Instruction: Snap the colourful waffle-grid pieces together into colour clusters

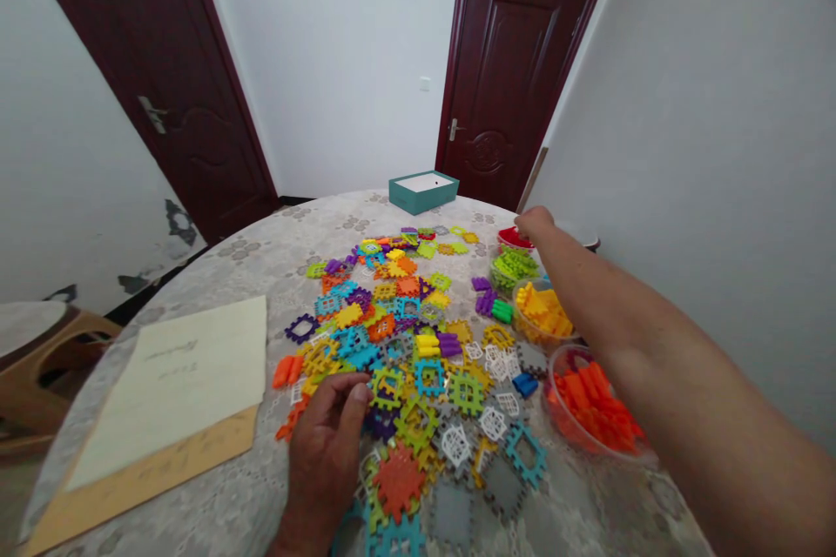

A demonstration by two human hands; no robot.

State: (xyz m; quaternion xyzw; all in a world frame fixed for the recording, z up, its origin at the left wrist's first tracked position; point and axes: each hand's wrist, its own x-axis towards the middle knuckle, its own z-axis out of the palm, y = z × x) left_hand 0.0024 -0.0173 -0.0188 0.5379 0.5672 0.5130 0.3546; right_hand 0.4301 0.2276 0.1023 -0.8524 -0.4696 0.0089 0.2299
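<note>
My left hand [330, 422] rests at the near left side of a heap of plastic building pieces, its fingers curled and thumb close to the index finger. Beside the fingertips lies a lime-green square frame piece [387, 389]; whether anything is pinched is hidden. At the far right, my right hand [535, 222] reaches over a tub of red pieces [513, 237], fingers bent downward. Its fingertips are too small and covered to read. An orange gear-edged piece [398, 480] and a blue square frame [429, 377] lie in the heap.
Tubs of green pieces [515, 268], yellow pieces [543, 309] and orange pieces [594, 405] line the right side below my right forearm. Paper sheets [189, 365] lie on the left of the patterned tablecloth [228, 274]. A teal box [423, 193] stands at the far edge.
</note>
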